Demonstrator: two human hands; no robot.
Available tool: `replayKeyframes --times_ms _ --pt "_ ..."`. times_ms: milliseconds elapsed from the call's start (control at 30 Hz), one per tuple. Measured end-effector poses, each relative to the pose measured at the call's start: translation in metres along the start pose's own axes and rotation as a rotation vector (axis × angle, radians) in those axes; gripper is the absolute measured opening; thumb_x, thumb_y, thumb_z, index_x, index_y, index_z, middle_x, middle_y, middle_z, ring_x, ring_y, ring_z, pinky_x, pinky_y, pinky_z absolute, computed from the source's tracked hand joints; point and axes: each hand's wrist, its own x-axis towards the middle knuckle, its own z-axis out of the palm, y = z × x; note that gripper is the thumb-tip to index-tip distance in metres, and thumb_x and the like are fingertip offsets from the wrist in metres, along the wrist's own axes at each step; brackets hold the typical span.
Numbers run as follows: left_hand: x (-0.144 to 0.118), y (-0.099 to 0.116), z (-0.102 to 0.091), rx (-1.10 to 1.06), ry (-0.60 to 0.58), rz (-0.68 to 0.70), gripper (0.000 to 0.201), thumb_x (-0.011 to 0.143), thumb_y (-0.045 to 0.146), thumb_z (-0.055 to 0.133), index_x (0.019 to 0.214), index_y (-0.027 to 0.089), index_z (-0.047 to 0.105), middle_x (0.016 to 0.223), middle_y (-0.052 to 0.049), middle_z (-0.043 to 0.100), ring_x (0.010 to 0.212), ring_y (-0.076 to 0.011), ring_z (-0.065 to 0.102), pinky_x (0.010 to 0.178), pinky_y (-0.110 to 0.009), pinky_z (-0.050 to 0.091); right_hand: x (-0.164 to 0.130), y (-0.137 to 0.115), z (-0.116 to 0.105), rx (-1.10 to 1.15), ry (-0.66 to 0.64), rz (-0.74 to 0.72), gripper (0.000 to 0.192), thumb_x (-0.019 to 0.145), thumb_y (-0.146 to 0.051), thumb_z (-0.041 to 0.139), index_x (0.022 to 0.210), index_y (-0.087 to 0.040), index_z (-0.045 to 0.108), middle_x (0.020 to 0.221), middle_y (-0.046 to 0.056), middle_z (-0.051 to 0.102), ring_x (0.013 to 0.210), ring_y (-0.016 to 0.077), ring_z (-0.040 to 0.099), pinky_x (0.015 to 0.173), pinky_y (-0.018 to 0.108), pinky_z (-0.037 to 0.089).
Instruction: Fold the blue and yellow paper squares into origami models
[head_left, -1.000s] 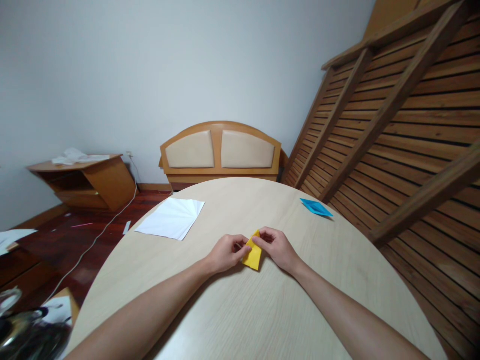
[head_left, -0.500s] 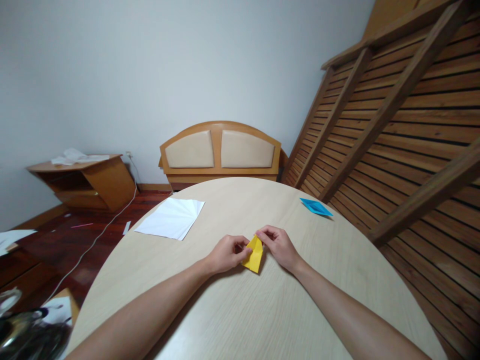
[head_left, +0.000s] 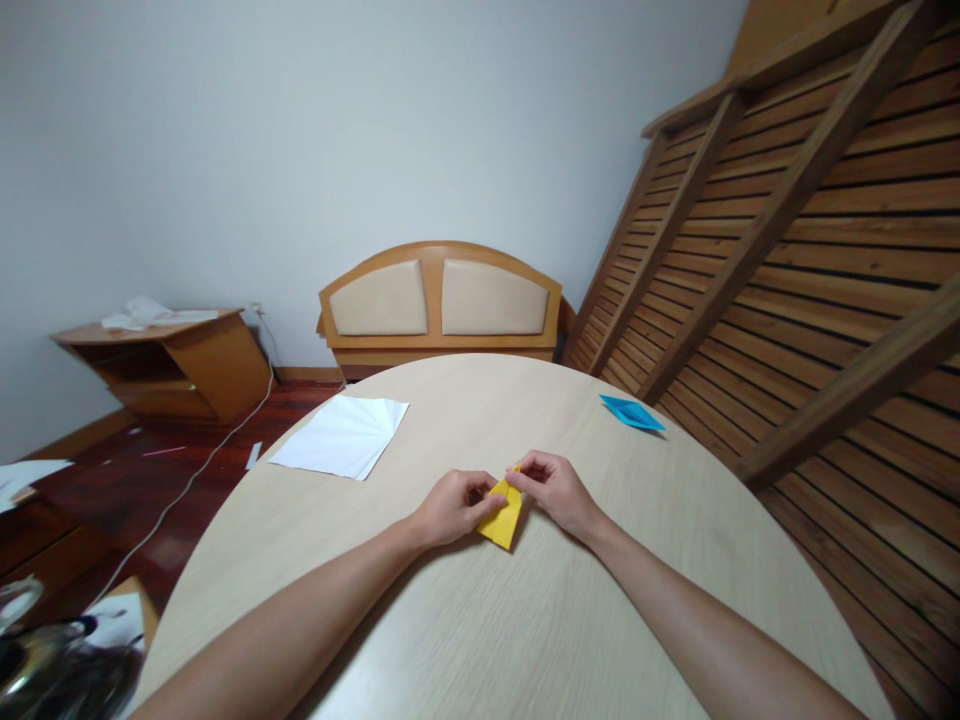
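Observation:
A small folded yellow paper [head_left: 505, 520] lies on the round pale wooden table [head_left: 487, 620], near its middle. My left hand [head_left: 450, 507] pinches the paper's left edge with thumb and fingertips. My right hand [head_left: 551, 490] pinches its upper tip from the right. The two hands nearly touch over the paper, and their fingers hide its top part.
Several white sheets [head_left: 343, 437] lie on the table's far left. A folded blue paper [head_left: 631, 413] rests near the far right edge. Beyond the table stand a wooden headboard [head_left: 441, 300], a low wooden cabinet [head_left: 172, 362] and slatted wooden frames [head_left: 795, 250] leaning at right.
The yellow paper has been pressed narrower and shifted slightly left. My right hand's fingers have slid a little left along its tip. My left hand stays put.

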Motion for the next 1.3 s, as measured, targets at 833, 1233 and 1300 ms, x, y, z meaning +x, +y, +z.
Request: replayKeyframes --times_ms 833,1233,1300 --pt "0.001 0.001 -0.003 0.082 0.029 0.012 0.033 0.088 0.043 0.06 0.091 0.012 0.074 0.079 -0.006 0.071 0.065 -0.0144 0.059 0.058 -0.022 0.042 0.008 0.008 -0.011 0.108 0.069 0.075 0.062 0.079 -0.074 0.058 0.085 -0.015 0.073 0.074 0.007 0.068 0.065 0.0168 0.061 0.064 0.03 0.048" --pt "0.002 0.002 -0.003 0.006 0.187 0.023 0.033 0.09 0.041 0.056 0.096 0.012 0.071 0.082 -0.006 0.071 0.068 -0.0146 0.06 0.062 -0.024 0.045 -0.002 0.002 -0.004 0.083 -0.098 0.038 0.047 0.075 -0.042 0.077 0.113 -0.017 0.064 0.088 0.003 0.068 0.078 0.0166 0.064 0.073 0.031 0.05" --pt "0.002 0.001 -0.004 0.01 0.218 0.017 0.034 0.09 0.042 0.057 0.096 0.012 0.071 0.083 -0.006 0.072 0.067 -0.0146 0.059 0.061 -0.024 0.045 -0.001 0.005 -0.001 0.039 -0.104 0.037 0.047 0.075 -0.039 0.078 0.113 -0.016 0.062 0.084 0.001 0.068 0.075 0.0155 0.064 0.073 0.03 0.05"
